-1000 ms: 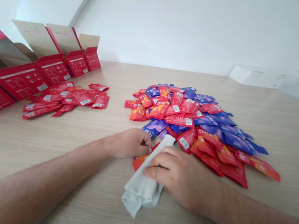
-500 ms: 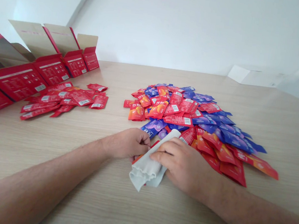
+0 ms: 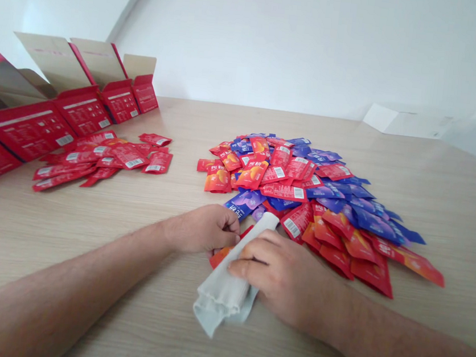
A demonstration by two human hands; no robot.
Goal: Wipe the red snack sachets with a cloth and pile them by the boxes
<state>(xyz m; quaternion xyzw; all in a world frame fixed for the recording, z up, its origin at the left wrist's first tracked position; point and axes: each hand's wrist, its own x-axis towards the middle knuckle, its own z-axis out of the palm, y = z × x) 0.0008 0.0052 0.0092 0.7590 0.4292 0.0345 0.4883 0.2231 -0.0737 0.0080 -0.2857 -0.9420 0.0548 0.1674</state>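
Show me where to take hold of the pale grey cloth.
Grip the loose folded end of the pale grey cloth, coming from the near side. That end sticks out past the right hand and lies on the wooden table, while the far end lies across a red sachet.

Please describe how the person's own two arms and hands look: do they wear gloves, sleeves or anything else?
The left hand and the right hand are bare, without gloves. The left forearm and the right forearm are bare too, with fine hair and no sleeve in view. No watch, ring or bracelet can be seen.
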